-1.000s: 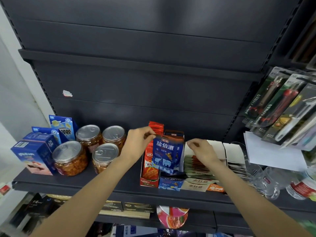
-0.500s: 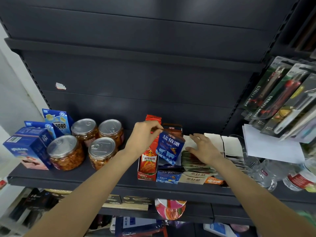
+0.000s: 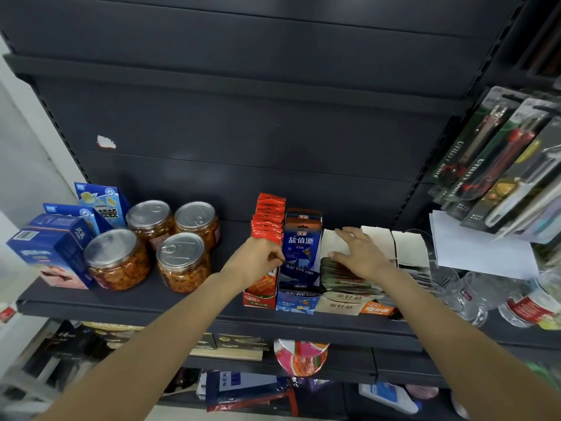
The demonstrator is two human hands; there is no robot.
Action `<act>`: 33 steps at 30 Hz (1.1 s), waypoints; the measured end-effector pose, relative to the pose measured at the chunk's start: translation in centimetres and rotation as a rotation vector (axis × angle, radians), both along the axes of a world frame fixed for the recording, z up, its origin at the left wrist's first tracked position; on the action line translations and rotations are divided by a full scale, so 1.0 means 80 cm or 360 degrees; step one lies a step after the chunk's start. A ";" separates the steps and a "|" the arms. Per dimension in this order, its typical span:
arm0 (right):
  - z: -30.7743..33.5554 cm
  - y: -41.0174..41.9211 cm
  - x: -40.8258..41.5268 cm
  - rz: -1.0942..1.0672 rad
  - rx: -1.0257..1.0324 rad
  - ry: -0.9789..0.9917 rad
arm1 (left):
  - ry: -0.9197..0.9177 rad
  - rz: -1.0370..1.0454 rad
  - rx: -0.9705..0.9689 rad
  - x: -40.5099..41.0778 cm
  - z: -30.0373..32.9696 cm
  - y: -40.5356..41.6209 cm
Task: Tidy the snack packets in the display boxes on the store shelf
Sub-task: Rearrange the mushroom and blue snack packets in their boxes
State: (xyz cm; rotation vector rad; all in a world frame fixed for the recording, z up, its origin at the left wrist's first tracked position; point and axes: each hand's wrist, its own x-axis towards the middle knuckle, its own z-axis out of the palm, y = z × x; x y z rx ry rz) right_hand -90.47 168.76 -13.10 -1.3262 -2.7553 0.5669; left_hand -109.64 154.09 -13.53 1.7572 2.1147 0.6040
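Several display boxes stand side by side on the dark shelf (image 3: 127, 302). A red box (image 3: 258, 299) holds upright red packets (image 3: 269, 214). Beside it a blue box (image 3: 296, 302) holds blue packets (image 3: 300, 247), the front one tilted forward. My left hand (image 3: 258, 261) pinches the top corner of that tilted blue packet. To the right, a beige box (image 3: 341, 305) holds flat greenish packets (image 3: 337, 275). My right hand (image 3: 361, 253) lies flat with straight fingers on those packets and touches the box's raised flap.
Several clear jars with metal lids (image 3: 182, 262) and blue cartons (image 3: 51, 250) fill the shelf's left. More white-flapped boxes (image 3: 409, 247), glasses (image 3: 464, 293) and a bottle (image 3: 528, 308) stand right. Utility knife packs (image 3: 498, 165) hang at right. A lower shelf holds more goods.
My left hand has dropped from the top of the red packets to the front blue packet, which has tipped forward. My right hand has flattened onto the greenish packets.
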 end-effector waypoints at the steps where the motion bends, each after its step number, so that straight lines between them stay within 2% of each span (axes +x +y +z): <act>1: 0.000 0.000 0.000 -0.0001 0.0002 -0.0004 | 0.0012 0.0001 -0.0054 0.002 -0.005 -0.001; 7: 0.003 0.004 -0.002 0.0013 0.0041 -0.0092 | 0.0038 -0.0062 -0.0273 0.004 -0.011 -0.002; 10: 0.009 0.004 -0.010 0.0017 0.0111 -0.0054 | -0.0011 0.0006 -0.0131 -0.005 -0.001 0.005; 13: 0.016 -0.001 -0.024 0.0066 0.0242 0.0121 | 0.0161 0.0101 0.0139 -0.021 0.006 0.022; 15: 0.020 -0.004 -0.038 0.0142 0.0296 0.0197 | 0.0323 0.0101 0.0164 -0.030 0.007 0.035; 17: 0.020 -0.004 -0.052 0.0233 0.0315 0.0188 | 0.0541 0.0051 0.0041 -0.038 0.004 0.048; 21: 0.005 -0.002 -0.071 0.0426 0.0500 -0.0126 | 0.0829 -0.0010 -0.0255 -0.054 -0.012 0.061; 30: -0.010 -0.001 -0.075 0.0528 0.0876 -0.0346 | 0.0773 -0.0016 -0.0248 -0.068 -0.029 0.068; 33: -0.017 0.002 -0.078 0.0474 0.0969 -0.0242 | 0.0759 -0.0023 -0.0212 -0.067 -0.031 0.068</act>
